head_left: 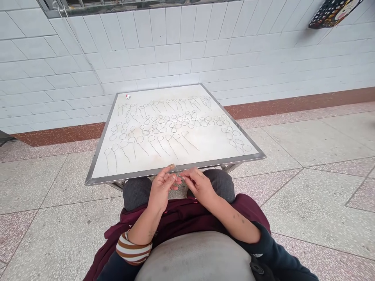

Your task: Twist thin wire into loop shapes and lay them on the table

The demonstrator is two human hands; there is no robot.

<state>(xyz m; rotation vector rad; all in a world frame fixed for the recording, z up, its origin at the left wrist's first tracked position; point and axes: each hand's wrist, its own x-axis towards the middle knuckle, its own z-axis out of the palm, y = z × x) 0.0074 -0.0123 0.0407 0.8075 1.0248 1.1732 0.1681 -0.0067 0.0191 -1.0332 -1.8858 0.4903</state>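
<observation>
A thin wire (177,170), bent in a curve, is held above my lap at the table's near edge. My left hand (163,184) pinches it between thumb and fingers. From the other side, my right hand (200,186) has its fingertips closed on the same wire, close to the left ones. Exactly how the wire runs between the fingers is too fine to make out. Beyond my hands, several looped wires with long tails (151,139) lie in a row on the white table (216,146).
Several small wire rings (174,125) cover the middle of the table, with more tailed wire loops (168,102) behind. A small red-and-white object (128,96) sits at the far left corner. The table has a grey metal edge and stands near a white tiled wall (175,50).
</observation>
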